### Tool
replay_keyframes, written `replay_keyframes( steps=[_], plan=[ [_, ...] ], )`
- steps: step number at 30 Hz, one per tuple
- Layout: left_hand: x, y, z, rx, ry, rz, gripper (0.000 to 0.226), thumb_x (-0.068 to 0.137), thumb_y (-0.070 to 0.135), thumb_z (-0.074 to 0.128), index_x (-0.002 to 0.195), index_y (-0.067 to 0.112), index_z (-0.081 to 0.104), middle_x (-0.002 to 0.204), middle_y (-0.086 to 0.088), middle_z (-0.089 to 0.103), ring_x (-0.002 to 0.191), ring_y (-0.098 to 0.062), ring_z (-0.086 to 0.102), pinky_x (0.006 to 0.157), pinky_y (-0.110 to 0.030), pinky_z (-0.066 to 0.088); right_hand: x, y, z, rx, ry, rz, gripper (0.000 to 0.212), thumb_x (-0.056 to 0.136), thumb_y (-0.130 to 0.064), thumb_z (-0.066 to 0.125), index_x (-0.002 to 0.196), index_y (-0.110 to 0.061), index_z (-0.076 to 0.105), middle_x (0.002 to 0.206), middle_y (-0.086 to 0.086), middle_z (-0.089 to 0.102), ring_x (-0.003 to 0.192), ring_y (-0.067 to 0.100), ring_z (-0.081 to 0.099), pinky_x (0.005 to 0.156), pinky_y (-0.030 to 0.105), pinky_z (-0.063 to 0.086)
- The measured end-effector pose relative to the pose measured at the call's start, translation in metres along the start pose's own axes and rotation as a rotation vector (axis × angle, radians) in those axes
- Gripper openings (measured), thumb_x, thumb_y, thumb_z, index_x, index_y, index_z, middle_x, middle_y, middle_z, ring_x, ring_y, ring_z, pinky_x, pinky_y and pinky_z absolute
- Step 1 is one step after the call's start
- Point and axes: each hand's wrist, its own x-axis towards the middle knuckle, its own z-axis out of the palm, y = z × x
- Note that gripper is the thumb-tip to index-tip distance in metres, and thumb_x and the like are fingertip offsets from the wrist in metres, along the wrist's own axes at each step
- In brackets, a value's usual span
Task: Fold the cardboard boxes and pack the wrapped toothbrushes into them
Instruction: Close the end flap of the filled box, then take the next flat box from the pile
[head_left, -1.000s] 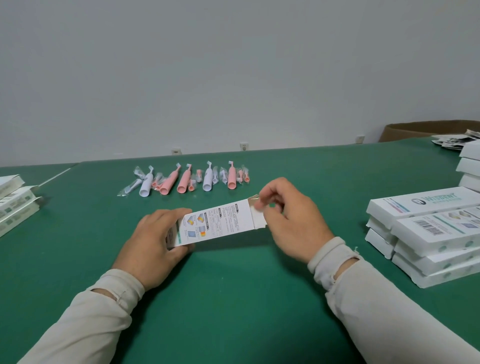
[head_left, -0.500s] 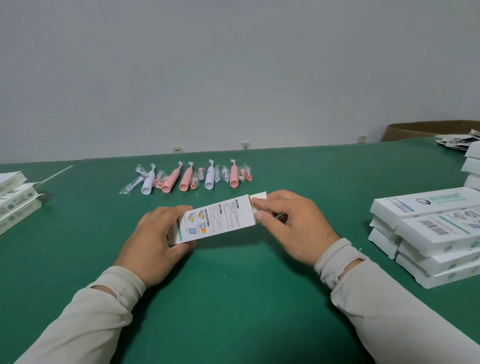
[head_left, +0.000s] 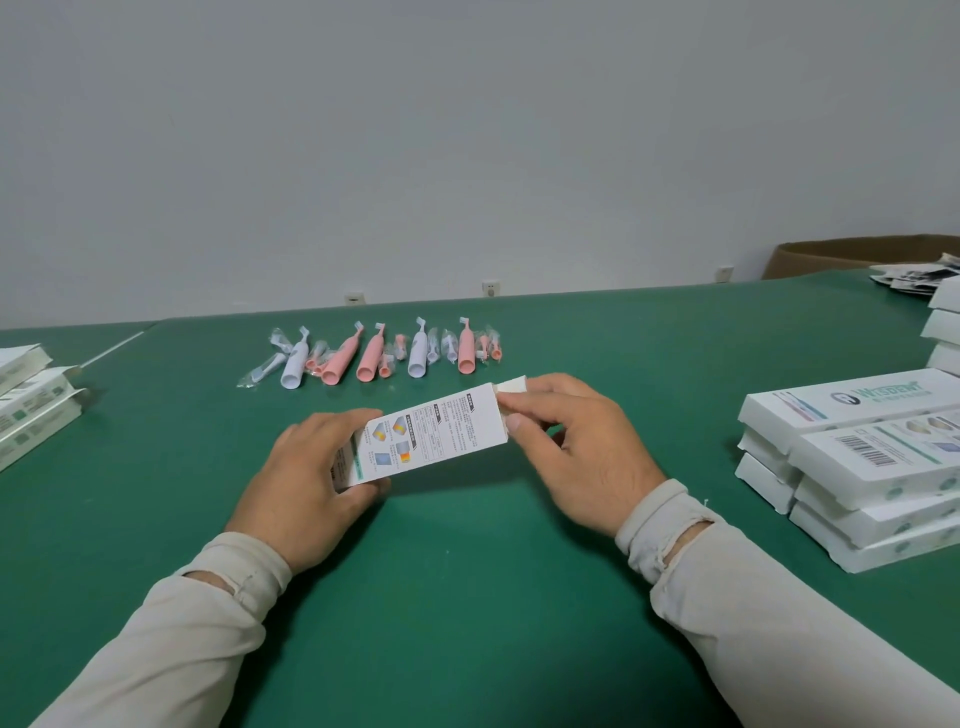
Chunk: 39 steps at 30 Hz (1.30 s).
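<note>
Spreading across the whole lower view, the green table (head_left: 467, 597) carries everything. On its right side sits a stack of white cartons (head_left: 852, 467), some showing a barcode face. A smaller pile of flat cartons (head_left: 31, 405) lies at the left edge. Well beyond the hands, a row of wrapped toothbrushes (head_left: 374, 353), pink and white in clear film, lies across the cloth.

At centre, held just above the table, is the box (head_left: 426, 434), tilted so its right end rides higher. The left hand (head_left: 306, 478) wraps its fingers and thumb around the box's left end, a firm closed hold. The right hand (head_left: 571, 447) pinches at the right end, thumb pressed on the corner and fingers curled over the end flap (head_left: 511, 385), which stands partly up and not yet tucked.

My judgement is that the end closure is the step in hand, and that this is where trouble lies. If the thumb pushes before the flap lines up with the slot, the thin card could crease or tear at the fold. Squeezing too hard with the left hand could flatten the sleeve, leaving no room to slide a brush in. Whether the left end is closed I cannot tell; if both ends get shut, packing is blocked.
</note>
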Motion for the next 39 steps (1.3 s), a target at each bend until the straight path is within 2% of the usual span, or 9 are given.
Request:
replay_keyframes(
  steps=[3,5,10,12,16,25,30,35,39],
  plan=[
    [0.000,0.001,-0.001,0.001,-0.005,-0.008,0.063,0.076,0.027,0.081,0.130,0.044,0.053,0.114,0.019,0.054,0.112,-0.018,0.049,0.095,-0.043,0.046,0.002,-0.002,-0.001,0.160,0.113,0.071,0.021,0.093,-0.018,0.061,0.105,-0.036,0.061,0.108,-0.019,0.065,0.082,-0.003,0.060,0.071,0.008,0.044],
    [0.000,0.001,-0.001,0.011,-0.003,-0.008,0.063,0.076,0.027,0.081,0.130,0.043,0.053,0.114,0.018,0.053,0.112,-0.019,0.049,0.095,-0.043,0.045,0.004,-0.003,0.000,0.315,0.151,0.153,0.022,0.092,-0.018,0.064,0.101,-0.036,0.055,0.098,-0.016,0.070,0.077,-0.002,0.062,0.071,0.012,0.048],
    [0.000,0.000,-0.001,0.015,0.007,-0.010,0.062,0.076,0.024,0.081,0.130,0.042,0.055,0.114,0.019,0.053,0.110,-0.018,0.050,0.095,-0.040,0.044,0.005,-0.003,0.005,0.429,0.149,0.210,0.015,0.087,-0.012,0.073,0.089,-0.027,0.069,0.076,-0.016,0.072,0.066,-0.002,0.063,0.067,0.012,0.049],
    [0.001,-0.001,-0.002,0.014,0.002,-0.007,0.063,0.076,0.023,0.081,0.131,0.041,0.054,0.115,0.019,0.054,0.112,-0.018,0.050,0.096,-0.041,0.044,0.006,-0.003,0.005,0.424,0.164,0.238,0.012,0.084,-0.015,0.077,0.089,-0.023,0.070,0.076,-0.011,0.070,0.062,0.003,0.059,0.064,0.016,0.049],
    [0.001,0.001,-0.001,0.010,-0.010,0.000,0.064,0.077,0.026,0.081,0.131,0.044,0.052,0.117,0.020,0.053,0.112,-0.016,0.049,0.096,-0.042,0.045,0.005,-0.005,0.006,0.477,0.136,0.290,0.011,0.084,-0.014,0.077,0.089,-0.013,0.067,0.076,0.005,0.069,0.058,0.015,0.060,0.063,0.034,0.058],
    [0.001,0.002,-0.002,0.004,-0.011,0.002,0.063,0.077,0.027,0.080,0.132,0.042,0.053,0.116,0.019,0.054,0.112,-0.017,0.050,0.097,-0.041,0.044,0.003,-0.003,0.007,0.430,0.115,0.251,0.007,0.089,-0.017,0.072,0.083,-0.017,0.072,0.073,0.003,0.073,0.061,0.013,0.068,0.062,0.025,0.055],
    [0.000,0.005,-0.005,0.025,-0.015,0.002,0.064,0.077,0.028,0.080,0.133,0.042,0.053,0.117,0.019,0.054,0.112,-0.017,0.050,0.094,-0.045,0.047,0.003,-0.004,0.005,0.319,0.126,0.280,0.019,0.091,-0.024,0.070,0.072,-0.019,0.071,0.067,-0.004,0.073,0.062,0.010,0.071,0.067,0.031,0.058],
    [0.000,0.008,-0.007,0.067,-0.021,0.005,0.064,0.079,0.030,0.078,0.135,0.042,0.050,0.119,0.018,0.053,0.114,-0.016,0.048,0.092,-0.047,0.048,0.003,-0.006,0.001,0.233,0.127,0.276,0.033,0.092,-0.031,0.066,0.064,-0.016,0.066,0.054,-0.006,0.063,0.049,0.006,0.054,0.053,0.016,0.041],
    [0.000,0.011,-0.008,0.058,-0.036,-0.005,0.065,0.079,0.031,0.078,0.135,0.043,0.049,0.119,0.019,0.053,0.113,-0.016,0.049,0.092,-0.048,0.049,0.002,-0.010,0.002,0.329,0.161,0.247,0.012,0.092,-0.017,0.066,0.084,-0.022,0.073,0.072,-0.006,0.069,0.066,0.012,0.060,0.067,0.031,0.055]
  ],
)
